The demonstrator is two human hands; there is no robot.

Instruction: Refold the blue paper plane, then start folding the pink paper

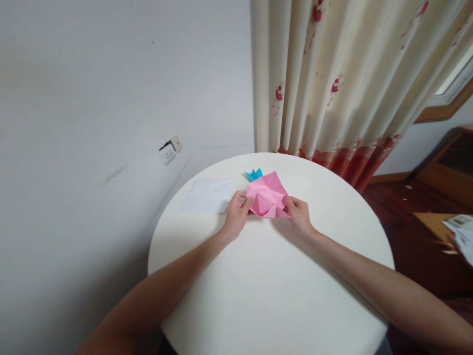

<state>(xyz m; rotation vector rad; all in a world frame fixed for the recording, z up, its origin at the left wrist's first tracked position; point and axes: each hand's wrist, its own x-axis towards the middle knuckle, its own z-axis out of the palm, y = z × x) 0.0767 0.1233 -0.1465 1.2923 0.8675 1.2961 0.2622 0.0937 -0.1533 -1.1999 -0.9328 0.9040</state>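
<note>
Between my two hands is a sheet of pink paper (268, 195), creased and partly folded, held just over the table. My left hand (237, 213) pinches its left edge between thumb and fingers. At the lower right corner, my right hand (297, 213) grips the same paper. Behind the pink sheet, a blue folded paper piece (254, 174) with pointed tips shows; its lower part is hidden. A white sheet (207, 195) lies flat to the left, its right edge close to my left hand.
The round white table (269, 286) stands against a wall with a socket (167, 154). A floral curtain (314, 98) hangs behind the table. On the floor at right, a cardboard piece (434, 224) lies near some printed papers (461, 231).
</note>
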